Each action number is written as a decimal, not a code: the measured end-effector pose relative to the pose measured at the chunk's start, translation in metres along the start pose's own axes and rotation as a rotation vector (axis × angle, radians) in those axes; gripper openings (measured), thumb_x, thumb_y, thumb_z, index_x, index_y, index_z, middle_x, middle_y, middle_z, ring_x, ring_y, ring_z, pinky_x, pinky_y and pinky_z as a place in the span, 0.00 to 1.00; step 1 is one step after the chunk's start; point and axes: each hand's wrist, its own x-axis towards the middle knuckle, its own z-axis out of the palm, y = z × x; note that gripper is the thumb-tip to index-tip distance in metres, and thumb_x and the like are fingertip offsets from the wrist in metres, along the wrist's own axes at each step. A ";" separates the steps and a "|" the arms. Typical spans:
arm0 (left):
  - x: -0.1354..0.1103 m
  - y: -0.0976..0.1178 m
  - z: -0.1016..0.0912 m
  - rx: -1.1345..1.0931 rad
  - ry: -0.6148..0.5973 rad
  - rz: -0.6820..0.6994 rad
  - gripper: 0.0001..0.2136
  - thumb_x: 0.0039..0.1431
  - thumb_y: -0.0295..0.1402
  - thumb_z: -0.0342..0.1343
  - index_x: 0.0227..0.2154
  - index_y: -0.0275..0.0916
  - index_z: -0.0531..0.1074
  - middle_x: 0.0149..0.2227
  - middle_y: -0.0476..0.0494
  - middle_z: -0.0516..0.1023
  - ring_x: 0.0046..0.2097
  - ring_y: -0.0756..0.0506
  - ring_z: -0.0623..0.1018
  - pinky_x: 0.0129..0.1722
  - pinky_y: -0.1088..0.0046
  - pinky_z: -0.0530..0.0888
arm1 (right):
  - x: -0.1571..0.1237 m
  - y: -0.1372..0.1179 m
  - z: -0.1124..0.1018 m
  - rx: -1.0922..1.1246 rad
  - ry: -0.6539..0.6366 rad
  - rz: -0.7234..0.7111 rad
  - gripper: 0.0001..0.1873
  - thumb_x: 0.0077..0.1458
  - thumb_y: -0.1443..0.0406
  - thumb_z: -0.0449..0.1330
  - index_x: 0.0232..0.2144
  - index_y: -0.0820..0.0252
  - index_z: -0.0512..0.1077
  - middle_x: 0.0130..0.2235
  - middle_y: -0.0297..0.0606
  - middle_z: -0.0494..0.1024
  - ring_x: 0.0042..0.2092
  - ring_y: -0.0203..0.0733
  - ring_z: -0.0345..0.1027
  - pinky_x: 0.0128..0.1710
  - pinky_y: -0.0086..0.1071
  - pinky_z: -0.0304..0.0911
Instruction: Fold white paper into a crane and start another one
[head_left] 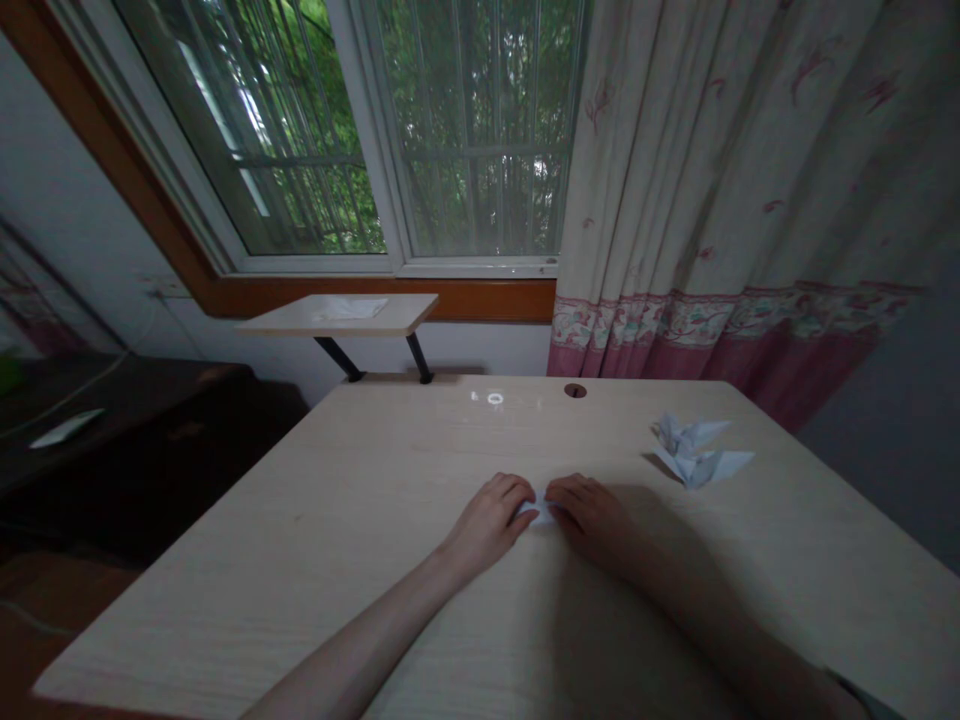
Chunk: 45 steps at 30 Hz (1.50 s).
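Observation:
My left hand [491, 520] and my right hand [592, 515] rest close together on the pale wooden desk [337, 540]. Both have curled fingers pressed on a small piece of white paper [541, 508], of which only a sliver shows between them. Two folded white paper cranes [694, 450] lie on the desk to the right, beyond my right hand and apart from it.
A small raised shelf [341, 315] with a sheet of paper stands at the desk's back left. A cable hole [575, 390] sits near the back edge. A window is behind, a patterned curtain [750, 200] at right, and a dark cabinet [112, 430] at left.

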 end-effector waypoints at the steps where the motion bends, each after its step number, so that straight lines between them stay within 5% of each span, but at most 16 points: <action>1: 0.000 0.000 0.000 -0.002 0.003 -0.004 0.04 0.65 0.32 0.56 0.41 0.39 0.71 0.44 0.44 0.76 0.48 0.43 0.73 0.50 0.64 0.71 | 0.000 0.000 0.001 -0.006 0.005 -0.002 0.12 0.62 0.71 0.51 0.44 0.58 0.72 0.45 0.43 0.78 0.47 0.46 0.72 0.52 0.45 0.68; 14: 0.002 0.001 -0.007 0.087 -0.019 -0.044 0.05 0.65 0.37 0.56 0.41 0.43 0.72 0.44 0.48 0.77 0.48 0.43 0.72 0.49 0.63 0.63 | 0.002 0.006 0.004 0.064 0.006 0.034 0.15 0.57 0.75 0.51 0.41 0.56 0.71 0.44 0.40 0.77 0.47 0.44 0.70 0.50 0.43 0.67; 31: 0.001 -0.014 -0.020 -0.179 -0.123 0.079 0.09 0.66 0.35 0.54 0.47 0.44 0.73 0.48 0.43 0.76 0.52 0.43 0.72 0.55 0.61 0.68 | 0.002 0.020 -0.007 0.333 -0.068 0.009 0.23 0.55 0.77 0.48 0.47 0.54 0.71 0.46 0.39 0.76 0.50 0.42 0.69 0.52 0.41 0.67; 45: -0.003 -0.014 -0.017 -0.141 -0.121 0.132 0.10 0.68 0.31 0.51 0.48 0.43 0.74 0.49 0.47 0.79 0.51 0.47 0.76 0.54 0.67 0.71 | 0.000 0.018 -0.011 0.251 -0.072 -0.022 0.22 0.59 0.77 0.50 0.47 0.53 0.75 0.49 0.39 0.78 0.50 0.40 0.71 0.53 0.38 0.67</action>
